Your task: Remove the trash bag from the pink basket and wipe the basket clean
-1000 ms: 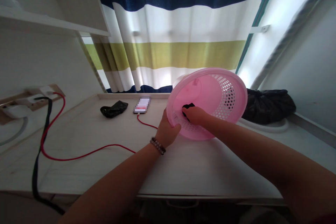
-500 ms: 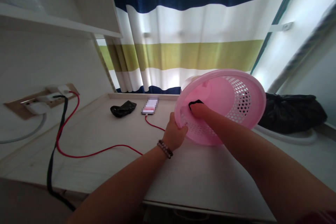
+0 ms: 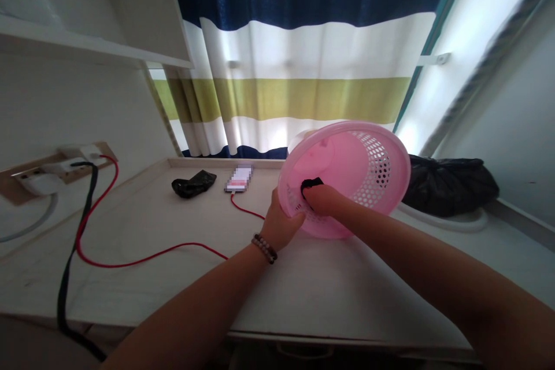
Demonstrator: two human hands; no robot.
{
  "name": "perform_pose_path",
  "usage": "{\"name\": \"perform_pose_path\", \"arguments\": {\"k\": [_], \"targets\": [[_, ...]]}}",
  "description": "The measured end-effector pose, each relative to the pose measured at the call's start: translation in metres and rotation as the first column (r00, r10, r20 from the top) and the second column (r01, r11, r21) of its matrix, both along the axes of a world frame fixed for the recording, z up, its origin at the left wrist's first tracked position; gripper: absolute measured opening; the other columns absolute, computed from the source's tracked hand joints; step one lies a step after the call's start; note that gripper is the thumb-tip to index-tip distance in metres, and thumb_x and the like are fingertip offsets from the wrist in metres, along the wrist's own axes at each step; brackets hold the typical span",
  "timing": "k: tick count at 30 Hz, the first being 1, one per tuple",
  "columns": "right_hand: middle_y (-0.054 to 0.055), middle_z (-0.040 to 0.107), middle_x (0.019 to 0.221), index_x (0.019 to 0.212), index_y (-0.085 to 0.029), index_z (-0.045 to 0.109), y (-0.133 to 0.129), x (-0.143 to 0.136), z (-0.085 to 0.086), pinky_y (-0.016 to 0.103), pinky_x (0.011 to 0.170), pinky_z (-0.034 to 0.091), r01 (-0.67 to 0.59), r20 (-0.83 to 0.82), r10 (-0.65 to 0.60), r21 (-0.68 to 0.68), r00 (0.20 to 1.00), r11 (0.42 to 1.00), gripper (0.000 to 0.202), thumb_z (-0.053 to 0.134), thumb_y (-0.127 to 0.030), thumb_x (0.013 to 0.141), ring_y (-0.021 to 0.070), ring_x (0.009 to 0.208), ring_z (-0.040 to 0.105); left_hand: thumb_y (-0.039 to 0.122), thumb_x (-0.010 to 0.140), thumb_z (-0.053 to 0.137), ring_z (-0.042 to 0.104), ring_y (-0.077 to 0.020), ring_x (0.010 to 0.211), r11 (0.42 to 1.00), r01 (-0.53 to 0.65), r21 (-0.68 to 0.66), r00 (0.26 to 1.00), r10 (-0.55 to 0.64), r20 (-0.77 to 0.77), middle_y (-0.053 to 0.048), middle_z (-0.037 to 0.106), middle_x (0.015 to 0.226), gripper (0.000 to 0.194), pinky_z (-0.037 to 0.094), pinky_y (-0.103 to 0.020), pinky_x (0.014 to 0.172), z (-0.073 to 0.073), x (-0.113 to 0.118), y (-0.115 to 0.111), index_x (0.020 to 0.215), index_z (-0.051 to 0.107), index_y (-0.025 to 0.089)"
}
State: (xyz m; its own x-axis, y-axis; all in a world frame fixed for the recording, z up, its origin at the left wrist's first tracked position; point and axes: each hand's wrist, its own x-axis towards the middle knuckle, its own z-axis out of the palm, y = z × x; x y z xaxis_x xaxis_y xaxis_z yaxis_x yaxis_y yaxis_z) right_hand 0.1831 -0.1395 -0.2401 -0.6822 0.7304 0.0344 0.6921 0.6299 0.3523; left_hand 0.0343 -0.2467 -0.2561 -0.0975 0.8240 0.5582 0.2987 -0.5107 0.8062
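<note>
A pink plastic basket [image 3: 347, 153] with round holes in its wall is tilted on its side, its mouth facing me. My left hand [image 3: 281, 224] grips the near left part of its rim, thumb inside and fingers behind. Inside the basket, my right hand [image 3: 324, 199] is closed on a black cloth [image 3: 311, 185] and presses it to the inner wall. The fingers of that hand are mostly hidden by its back and the cloth.
On the white desk [image 3: 173, 289] lie a crumpled black plastic bag [image 3: 193, 184] and a phone [image 3: 239, 178] on a red cable [image 3: 151, 255]. A full black bag [image 3: 451, 185] sits at the right. A socket [image 3: 52, 170] with plugs is on the left wall, and a striped curtain [image 3: 303, 98] hangs behind.
The view has turned slightly right, so everything sits further left in the picture. My right hand with the cloth has moved a little nearer the basket's left rim; my left hand keeps its grip.
</note>
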Motion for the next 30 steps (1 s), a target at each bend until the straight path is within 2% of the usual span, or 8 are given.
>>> {"name": "perform_pose_path", "arguments": {"k": [5, 9, 12, 15, 18, 21, 25, 30], "targets": [[0.023, 0.066, 0.099, 0.112, -0.005, 0.061, 0.000, 0.003, -0.001, 0.042, 0.078, 0.048, -0.004, -0.019, 0.004, -0.010, 1.000, 1.000, 0.036, 0.046, -0.016, 0.082, 0.0296, 0.087, 0.065, 0.011, 0.062, 0.068, 0.051, -0.0268, 0.120, 1.000, 0.004, -0.007, 1.000, -0.004, -0.006, -0.012, 0.051, 0.129, 0.078, 0.043, -0.044, 0.102, -0.002, 0.001, 0.002, 0.132, 0.036, 0.020], [0.022, 0.066, 0.102, 0.107, -0.006, 0.063, 0.025, 0.003, -0.005, 0.041, 0.082, 0.047, 0.060, -0.053, -0.062, -0.029, 0.997, 0.998, 0.031, 0.046, -0.020, 0.085, 0.0280, 0.091, 0.065, 0.010, 0.064, 0.066, 0.053, -0.0253, 0.118, 1.000, -0.007, -0.016, 1.000, 0.006, -0.021, -0.012, 0.051, 0.127, 0.073, 0.044, -0.042, 0.102, -0.001, 0.000, 0.002, 0.131, 0.037, 0.019], [0.021, 0.064, 0.109, 0.112, -0.008, 0.062, 0.050, 0.004, -0.008, 0.039, 0.090, 0.043, 0.085, -0.103, -0.085, -0.004, 0.991, 0.996, 0.033, 0.046, -0.023, 0.087, 0.0264, 0.099, 0.062, 0.009, 0.065, 0.065, 0.053, -0.0250, 0.117, 0.999, -0.022, -0.024, 0.998, 0.021, -0.053, -0.011, 0.053, 0.126, 0.071, 0.043, -0.042, 0.102, 0.002, 0.000, 0.000, 0.130, 0.039, 0.019], [0.017, 0.064, 0.113, 0.117, -0.011, 0.060, 0.071, 0.005, -0.006, 0.035, 0.093, 0.042, 0.129, -0.127, -0.137, -0.068, 0.982, 0.989, 0.034, 0.047, -0.025, 0.089, 0.0239, 0.103, 0.060, 0.010, 0.067, 0.063, 0.056, -0.0247, 0.113, 0.999, -0.018, -0.042, 0.997, 0.015, -0.071, -0.011, 0.055, 0.122, 0.068, 0.045, -0.042, 0.100, 0.006, 0.000, -0.001, 0.130, 0.040, 0.019], [0.016, 0.065, 0.110, 0.114, -0.012, 0.062, 0.080, 0.005, -0.003, 0.034, 0.092, 0.042, 0.158, -0.107, -0.169, -0.102, 0.980, 0.982, 0.032, 0.052, -0.024, 0.087, 0.0233, 0.102, 0.060, 0.010, 0.067, 0.063, 0.057, -0.0240, 0.110, 0.998, -0.030, -0.050, 0.996, 0.026, -0.087, -0.010, 0.057, 0.120, 0.066, 0.046, -0.041, 0.098, 0.008, -0.001, 0.000, 0.129, 0.041, 0.020], [0.016, 0.065, 0.110, 0.113, -0.012, 0.062, 0.077, 0.006, -0.003, 0.033, 0.093, 0.042, 0.145, -0.143, -0.155, -0.080, 0.977, 0.986, 0.031, 0.052, -0.025, 0.087, 0.0233, 0.104, 0.059, 0.010, 0.066, 0.064, 0.057, -0.0238, 0.109, 0.998, -0.051, -0.038, 0.994, 0.047, -0.099, -0.009, 0.057, 0.120, 0.066, 0.046, -0.040, 0.097, 0.009, -0.002, 0.000, 0.128, 0.043, 0.020], [0.015, 0.065, 0.111, 0.114, -0.012, 0.061, 0.062, 0.008, -0.006, 0.031, 0.089, 0.043, 0.157, -0.195, -0.166, -0.062, 0.967, 0.986, 0.031, 0.045, -0.025, 0.091, 0.0219, 0.103, 0.060, 0.014, 0.068, 0.065, 0.058, -0.0229, 0.109, 1.000, 0.004, -0.002, 0.997, -0.004, -0.071, -0.008, 0.057, 0.121, 0.065, 0.047, -0.039, 0.095, 0.010, 0.000, -0.003, 0.129, 0.042, 0.020], [0.020, 0.066, 0.103, 0.105, -0.006, 0.064, 0.032, 0.001, -0.005, 0.040, 0.085, 0.045, 0.125, -0.116, -0.120, 0.036, 0.986, 0.991, 0.034, 0.035, -0.017, 0.092, 0.0260, 0.093, 0.063, 0.020, 0.065, 0.072, 0.055, -0.0262, 0.116, 1.000, -0.010, 0.006, 0.992, 0.010, -0.125, -0.011, 0.055, 0.126, 0.074, 0.044, -0.044, 0.101, 0.006, 0.003, -0.007, 0.131, 0.039, 0.019]]}}
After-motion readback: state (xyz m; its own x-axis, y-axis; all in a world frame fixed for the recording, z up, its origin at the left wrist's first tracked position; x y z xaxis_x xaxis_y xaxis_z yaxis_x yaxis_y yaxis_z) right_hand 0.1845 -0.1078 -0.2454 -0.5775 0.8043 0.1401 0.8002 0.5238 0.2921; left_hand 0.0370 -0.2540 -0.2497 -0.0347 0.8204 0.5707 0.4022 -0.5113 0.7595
